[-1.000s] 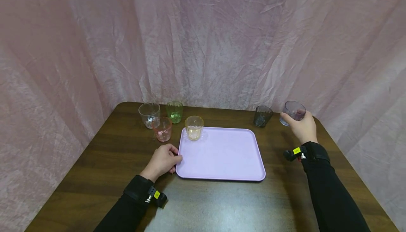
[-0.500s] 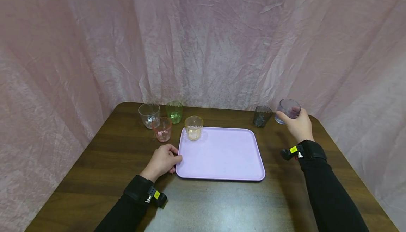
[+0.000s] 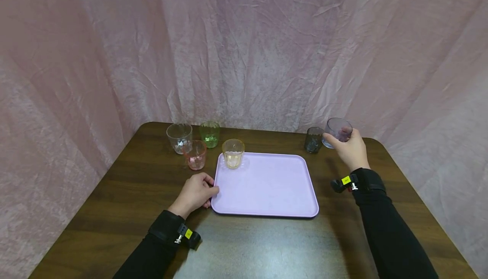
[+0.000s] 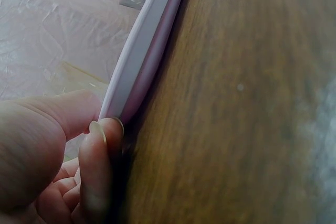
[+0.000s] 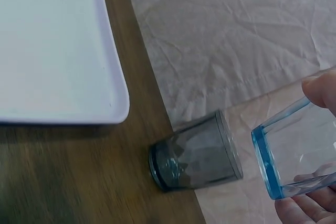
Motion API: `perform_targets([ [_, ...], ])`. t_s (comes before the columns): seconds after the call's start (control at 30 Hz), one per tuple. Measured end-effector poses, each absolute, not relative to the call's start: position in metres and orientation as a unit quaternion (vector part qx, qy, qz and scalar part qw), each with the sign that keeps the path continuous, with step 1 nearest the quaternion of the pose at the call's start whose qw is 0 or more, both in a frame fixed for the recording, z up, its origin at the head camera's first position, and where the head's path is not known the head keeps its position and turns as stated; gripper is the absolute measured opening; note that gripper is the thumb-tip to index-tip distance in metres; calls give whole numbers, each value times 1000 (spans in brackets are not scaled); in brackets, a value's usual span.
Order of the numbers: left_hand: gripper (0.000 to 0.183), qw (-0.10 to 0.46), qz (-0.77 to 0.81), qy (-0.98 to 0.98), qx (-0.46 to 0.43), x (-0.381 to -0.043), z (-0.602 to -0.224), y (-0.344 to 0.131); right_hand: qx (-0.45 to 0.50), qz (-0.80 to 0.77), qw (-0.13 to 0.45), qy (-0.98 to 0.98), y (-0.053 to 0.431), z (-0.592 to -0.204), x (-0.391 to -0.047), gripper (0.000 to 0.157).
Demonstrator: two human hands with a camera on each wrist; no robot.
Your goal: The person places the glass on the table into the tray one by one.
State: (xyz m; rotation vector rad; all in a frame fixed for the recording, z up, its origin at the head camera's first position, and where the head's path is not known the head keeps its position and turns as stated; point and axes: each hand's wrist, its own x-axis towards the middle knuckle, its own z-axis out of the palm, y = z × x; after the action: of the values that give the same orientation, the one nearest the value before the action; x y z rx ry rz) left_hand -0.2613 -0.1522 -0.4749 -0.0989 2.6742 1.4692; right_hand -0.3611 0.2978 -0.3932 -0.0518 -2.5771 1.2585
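My left hand (image 3: 196,192) pinches the left rim of a lavender tray (image 3: 274,186), thumb on top and a finger under the edge, as the left wrist view shows. At the back right, my right hand (image 3: 351,150) grips a clear glass with a bluish-purple tint (image 3: 335,131) round its side. In the right wrist view this tinted glass (image 5: 294,153) hangs close beside a dark grey glass (image 5: 197,153), which stands upright on the table. A yellow-rimmed glass (image 3: 233,154) stands in the tray's back left corner.
Left of the tray, a pink glass (image 3: 196,156), a clear glass (image 3: 179,138) and a green glass (image 3: 209,135) stand close together on the brown wooden table (image 3: 126,194). Behind the table's back edge hangs a pinkish curtain (image 3: 244,59).
My right hand has carried the tinted glass to the left, close to the dark grey glass. The left hand and the tray have stayed where they were.
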Motion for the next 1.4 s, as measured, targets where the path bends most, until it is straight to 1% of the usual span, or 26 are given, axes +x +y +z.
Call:
perform_targets([
  [0.33, 17, 56, 476, 877, -39, -262, -473, -152, -5, 437, 123, -891, 286, -395, -362, 96],
  [0.7, 18, 55, 473, 879, -35, -263, -474, -154, 11, 436, 112, -893, 271, -397, -364, 98],
  [1.07, 16, 48, 474, 879, -32, -262, -474, -152, 28, 438, 92, -894, 255, -402, -366, 96],
  [1.4, 16, 49, 477, 877, -32, -263, -475, -153, 40, 440, 95, -892, 240, -406, -367, 95],
])
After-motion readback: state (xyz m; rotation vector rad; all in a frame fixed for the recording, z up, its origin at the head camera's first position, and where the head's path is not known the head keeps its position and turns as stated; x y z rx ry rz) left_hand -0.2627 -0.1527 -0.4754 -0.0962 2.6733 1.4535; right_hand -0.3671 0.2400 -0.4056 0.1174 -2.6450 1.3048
